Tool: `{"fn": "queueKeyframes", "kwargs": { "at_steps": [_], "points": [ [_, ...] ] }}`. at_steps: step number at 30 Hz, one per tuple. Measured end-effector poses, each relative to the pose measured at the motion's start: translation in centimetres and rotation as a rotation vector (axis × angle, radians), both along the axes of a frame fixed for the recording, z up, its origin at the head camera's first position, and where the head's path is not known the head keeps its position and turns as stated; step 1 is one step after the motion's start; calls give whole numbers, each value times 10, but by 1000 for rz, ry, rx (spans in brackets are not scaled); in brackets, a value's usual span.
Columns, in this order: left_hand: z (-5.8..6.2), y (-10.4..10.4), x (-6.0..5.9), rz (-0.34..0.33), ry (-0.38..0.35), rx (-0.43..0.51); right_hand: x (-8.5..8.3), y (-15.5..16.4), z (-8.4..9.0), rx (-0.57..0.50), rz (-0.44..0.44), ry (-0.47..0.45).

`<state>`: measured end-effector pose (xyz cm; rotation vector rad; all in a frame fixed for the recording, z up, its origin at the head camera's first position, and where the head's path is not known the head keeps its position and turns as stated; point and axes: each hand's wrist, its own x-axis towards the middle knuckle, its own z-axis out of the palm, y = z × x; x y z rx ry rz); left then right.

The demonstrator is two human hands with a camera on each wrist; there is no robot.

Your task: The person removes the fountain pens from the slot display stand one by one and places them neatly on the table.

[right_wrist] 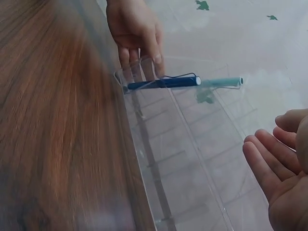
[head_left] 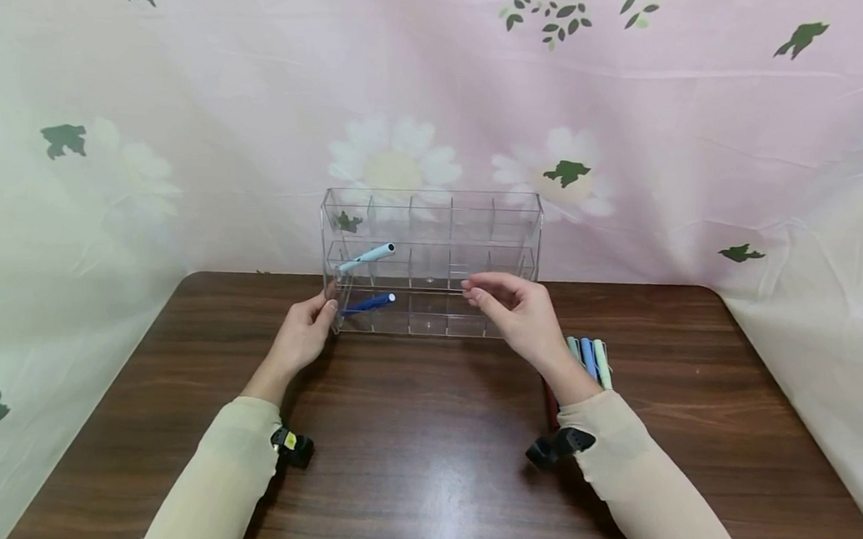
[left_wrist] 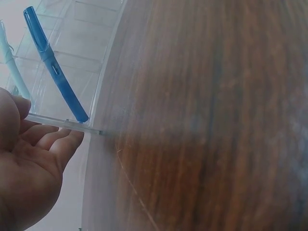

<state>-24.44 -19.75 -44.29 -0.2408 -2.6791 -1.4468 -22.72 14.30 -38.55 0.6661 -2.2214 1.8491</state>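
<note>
A clear acrylic organizer [head_left: 432,257] stands on the dark wooden desk [head_left: 419,452] near its far edge, its long axis running left to right across the desk, its open compartments facing up. It is see-through, stepped in three tiers that rise toward the back, each tier split by thin walls into small cells.

A dark blue pen [head_left: 369,303] sits in the leftmost cell of the organizer's front tier, tilted, its lower tip at the left and its upper end leaning right. A light blue pen [head_left: 366,256] lies the same way in the leftmost cell of the middle tier, just behind and above the dark one.

The left hand [head_left: 307,332] rests against the organizer's front left corner, fingers fairly straight on the wall, its grip released. The right hand [head_left: 519,309] hovers just in front of the organizer's right half, fingers loosely extended, grip released and holding nothing.

Several more pens [head_left: 589,357] lie side by side on the desk right of the organizer, partly hidden by the right wrist.
</note>
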Motion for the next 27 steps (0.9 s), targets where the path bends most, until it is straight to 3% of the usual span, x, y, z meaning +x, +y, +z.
{"fn": "queueKeyframes", "kwargs": {
  "at_steps": [15,27],
  "points": [
    [-1,-1,0,-13,-9,20,-1,-39,4,84,6,-49],
    [-2,-2,-2,1,1,18,-11,-67,-13,91,-3,-28]
  ]
}}
